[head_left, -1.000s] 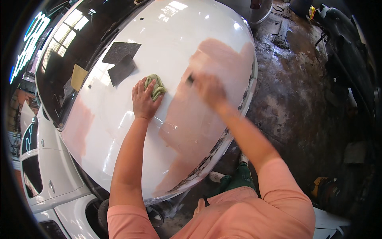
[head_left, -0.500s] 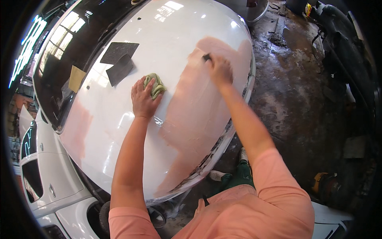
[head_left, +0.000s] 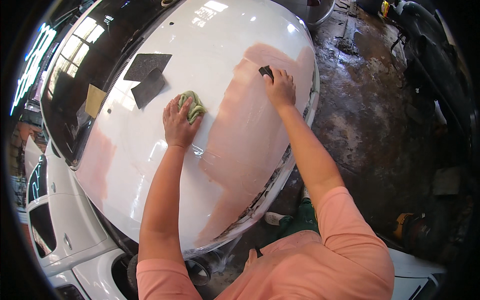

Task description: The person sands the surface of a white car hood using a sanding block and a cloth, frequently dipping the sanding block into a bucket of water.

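A white car hood (head_left: pixel 200 60) spreads out under both hands, wet and shiny. Over its right side runs a large pinkish patch (head_left: pixel 240 132) with uneven edges. My right hand (head_left: pixel 281 89) is closed round a small black sanding block (head_left: pixel 266 74), pressed to the upper part of that patch. Left of it, my left hand (head_left: pixel 178 124) rests on the hood, its fingers gripping a bunched pale green cloth (head_left: pixel 194 108). Beyond the cloth lie two overlapping dark sheets of sandpaper, a larger one (head_left: pixel 145 66) and a smaller one (head_left: pixel 148 90).
A tan sheet (head_left: pixel 94 100) leans by the windshield (head_left: pixel 72 75). Another pinkish patch (head_left: pixel 97 160) marks the hood's left side. A white car (head_left: pixel 75 220) stands at the lower left. Wet dark floor (head_left: pixel 350 110) and black car parts (head_left: pixel 430 55) are on the right.
My right hand has shifted slightly right and toward me with the sanding block, which shows more fully now. The left hand stays on the cloth.
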The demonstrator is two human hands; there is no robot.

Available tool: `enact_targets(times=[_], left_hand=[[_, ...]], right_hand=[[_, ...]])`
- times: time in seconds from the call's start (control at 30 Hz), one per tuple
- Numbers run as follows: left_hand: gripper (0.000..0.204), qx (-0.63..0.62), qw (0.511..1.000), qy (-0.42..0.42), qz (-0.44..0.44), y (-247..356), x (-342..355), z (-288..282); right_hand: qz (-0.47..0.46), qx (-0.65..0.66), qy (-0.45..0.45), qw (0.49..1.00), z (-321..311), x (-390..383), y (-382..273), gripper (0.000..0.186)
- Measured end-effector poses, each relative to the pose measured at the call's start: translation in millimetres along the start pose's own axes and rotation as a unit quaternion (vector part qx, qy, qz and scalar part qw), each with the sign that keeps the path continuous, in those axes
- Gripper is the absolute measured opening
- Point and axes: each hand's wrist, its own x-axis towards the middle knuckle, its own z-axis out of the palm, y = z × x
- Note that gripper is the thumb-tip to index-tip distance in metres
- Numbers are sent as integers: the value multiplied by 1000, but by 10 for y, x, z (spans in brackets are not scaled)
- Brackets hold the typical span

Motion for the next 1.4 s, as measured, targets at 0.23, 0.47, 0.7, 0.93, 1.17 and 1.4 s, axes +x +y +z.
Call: enact_targets(times=[0.23, 0.47, 0.7, 0.93, 1.17, 1.4], left_hand=[[64, 30, 999, -21, -18, -213, -237, -216], [64, 12, 1000, -7, -5, -119, -119, -147], [68, 32, 999, -8, -21, -282, -246, -206], [72, 20, 1000, -14, -16, -83, -77, -97], [59, 25, 999, -21, -26, -277, -247, -242], [51, -10, 1000, -16, 23, -19, 2, -79]], right_hand=[[-138, 54, -89, 985, -333, -2250, -812, 46], [29, 39, -49, 998, -40, -398, -215, 45], [79, -7, -148, 986, -125, -897, -764, 46], [33, 153, 27, 987, -6, -1168, -549, 57], [-29, 141, -97, 985, 242, -1126, -512, 53], [25, 29, -65, 997, 371, -141, -258, 72]])
